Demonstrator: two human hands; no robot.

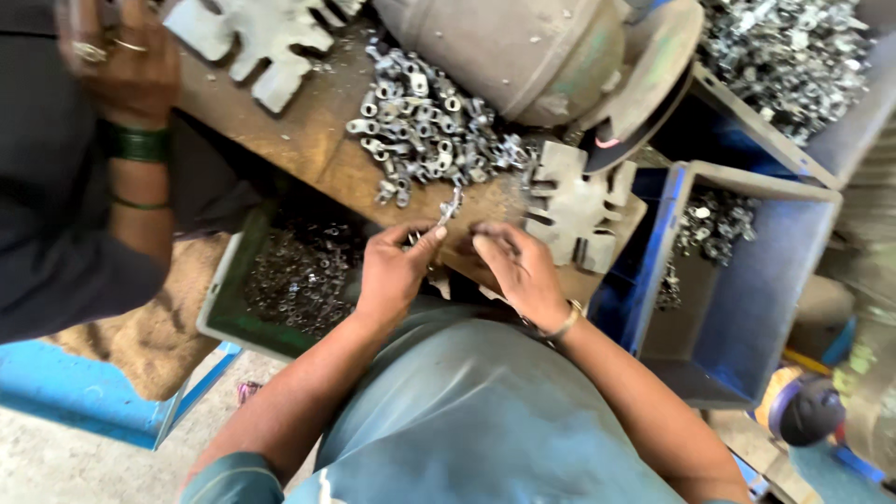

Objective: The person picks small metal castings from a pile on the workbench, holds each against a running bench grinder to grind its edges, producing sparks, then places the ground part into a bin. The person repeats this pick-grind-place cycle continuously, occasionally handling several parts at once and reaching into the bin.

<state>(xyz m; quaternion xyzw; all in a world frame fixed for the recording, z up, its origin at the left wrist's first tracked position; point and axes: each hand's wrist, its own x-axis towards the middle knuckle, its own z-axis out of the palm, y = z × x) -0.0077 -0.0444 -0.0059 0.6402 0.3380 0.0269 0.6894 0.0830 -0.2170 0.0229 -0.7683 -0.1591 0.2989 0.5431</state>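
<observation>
L hand (394, 271) pinches metal clip (451, 203); R hand (519, 269) beside; blue bin (747, 308) right

A worn brown wooden desk (308, 131) fills the upper middle, lit by bright, even daylight. A large grey-green motor housing (523, 51) stands on its far side. Below the desk's near edge sits a green crate (217, 308), and blue plastic bins (747, 308) stand to the right. The floor (56, 462) is pale, dusty concrete, with a coarse brown sack (159, 327) lying over a blue frame (84, 397) at left.
</observation>
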